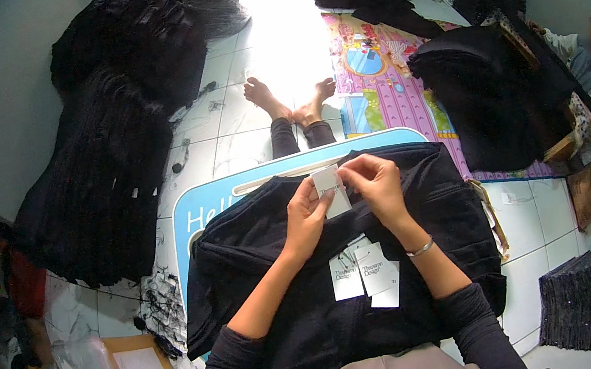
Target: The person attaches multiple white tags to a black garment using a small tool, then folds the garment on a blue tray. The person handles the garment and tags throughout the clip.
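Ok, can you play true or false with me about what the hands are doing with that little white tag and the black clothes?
1. Both hands hold one small white tag. True: the left hand and right hand pinch the white tag between them.
2. The tag is over a red shirt. False: it is over a black garment.
3. More white tags lie on the garment nearer the person. True: the loose tags lie between the forearms.
4. The right wrist is bare. False: it wears a thin bracelet.
5. The garment rests on a blue and white board. True: the board shows past it.
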Demonstrator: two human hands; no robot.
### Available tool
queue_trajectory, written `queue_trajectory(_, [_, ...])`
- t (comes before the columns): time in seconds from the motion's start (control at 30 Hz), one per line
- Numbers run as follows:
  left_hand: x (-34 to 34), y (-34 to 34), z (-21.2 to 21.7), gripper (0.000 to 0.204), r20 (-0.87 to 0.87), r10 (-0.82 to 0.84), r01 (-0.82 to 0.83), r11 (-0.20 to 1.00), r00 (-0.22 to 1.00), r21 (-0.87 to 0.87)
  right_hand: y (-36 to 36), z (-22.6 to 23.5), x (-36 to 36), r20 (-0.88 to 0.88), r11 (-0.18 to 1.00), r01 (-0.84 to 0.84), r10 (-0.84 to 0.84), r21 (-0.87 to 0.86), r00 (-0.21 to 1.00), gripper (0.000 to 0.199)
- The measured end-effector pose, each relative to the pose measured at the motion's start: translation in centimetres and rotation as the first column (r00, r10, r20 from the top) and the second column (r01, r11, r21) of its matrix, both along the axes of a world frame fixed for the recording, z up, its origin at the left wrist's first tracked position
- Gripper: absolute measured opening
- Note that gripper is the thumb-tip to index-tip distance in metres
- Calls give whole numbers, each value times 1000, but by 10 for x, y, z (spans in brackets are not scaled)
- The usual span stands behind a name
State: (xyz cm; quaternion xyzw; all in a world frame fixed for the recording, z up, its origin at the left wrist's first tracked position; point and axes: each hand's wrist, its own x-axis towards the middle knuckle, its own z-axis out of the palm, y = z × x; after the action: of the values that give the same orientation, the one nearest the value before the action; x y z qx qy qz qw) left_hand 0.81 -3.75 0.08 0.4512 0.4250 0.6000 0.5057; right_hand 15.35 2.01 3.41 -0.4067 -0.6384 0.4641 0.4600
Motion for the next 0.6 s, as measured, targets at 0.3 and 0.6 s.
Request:
queue_trajectory(0.3, [0, -2, 4, 49, -110, -17, 27, 996, 994, 90, -8, 2, -4, 98, 989, -1, -14, 150, 995, 12])
queue_trajectory(0.6, [0, -1, 4, 62, -249, -71, 103, 988, 966, 119, -1, -6, -10, 94, 954, 44, -75, 296, 993, 31])
